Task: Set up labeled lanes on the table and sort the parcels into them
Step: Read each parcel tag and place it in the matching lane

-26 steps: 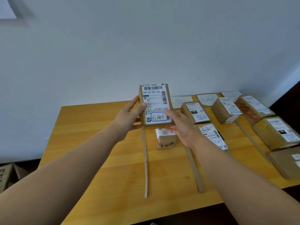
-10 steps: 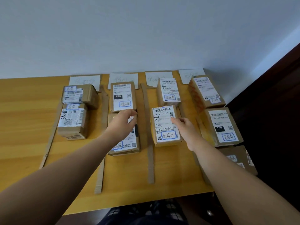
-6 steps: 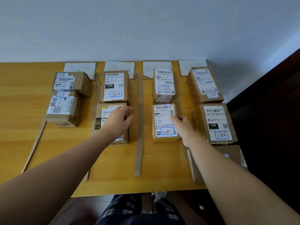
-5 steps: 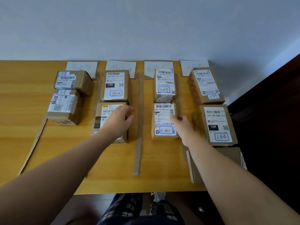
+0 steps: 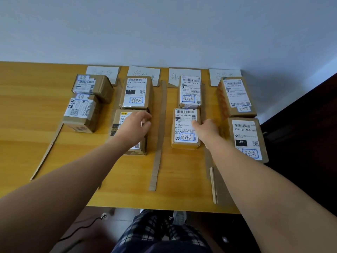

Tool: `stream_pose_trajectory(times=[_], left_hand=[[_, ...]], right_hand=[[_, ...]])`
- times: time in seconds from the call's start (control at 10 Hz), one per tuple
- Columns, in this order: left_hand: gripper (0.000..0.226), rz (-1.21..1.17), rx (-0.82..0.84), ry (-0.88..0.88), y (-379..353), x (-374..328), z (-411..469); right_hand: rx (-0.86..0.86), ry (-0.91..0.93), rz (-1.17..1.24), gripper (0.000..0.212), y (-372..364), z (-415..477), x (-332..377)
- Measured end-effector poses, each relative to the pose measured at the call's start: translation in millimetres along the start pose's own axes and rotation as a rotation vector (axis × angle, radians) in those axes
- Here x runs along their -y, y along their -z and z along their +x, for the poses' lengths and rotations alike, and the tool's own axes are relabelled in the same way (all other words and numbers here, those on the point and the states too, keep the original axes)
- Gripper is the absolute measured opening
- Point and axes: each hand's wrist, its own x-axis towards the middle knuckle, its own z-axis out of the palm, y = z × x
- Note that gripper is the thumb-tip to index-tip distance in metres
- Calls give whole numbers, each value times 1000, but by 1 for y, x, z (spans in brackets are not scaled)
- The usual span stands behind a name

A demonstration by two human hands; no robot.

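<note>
Four paper lane labels (image 5: 144, 74) lie along the back of the wooden table (image 5: 32, 110), with cardboard strips (image 5: 158, 143) dividing the lanes. Each lane holds two brown parcels with white shipping labels. My right hand (image 5: 207, 131) touches the right edge of the front parcel in the third lane (image 5: 185, 130), which lies flat on the table. My left hand (image 5: 135, 128) rests with relaxed fingers on the front parcel of the second lane (image 5: 118, 125) and hides most of its label.
The first lane has two small boxes (image 5: 82, 112) at the left. Two larger boxes (image 5: 244, 137) fill the fourth lane by the table's right edge, beside dark furniture. A wall stands right behind the labels. My legs show below the front edge.
The parcel I held up in both hands now lies in the third lane. My left hand has let go and moved to the second lane. In the last second, both hands barely moved.
</note>
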Motion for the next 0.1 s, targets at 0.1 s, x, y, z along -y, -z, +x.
stream_pose_trajectory(times=[0.1], left_hand=[[30,9,-59,-17,7,-2,-12]], right_hand=[[-25,51,-100,54,15,-19,7]])
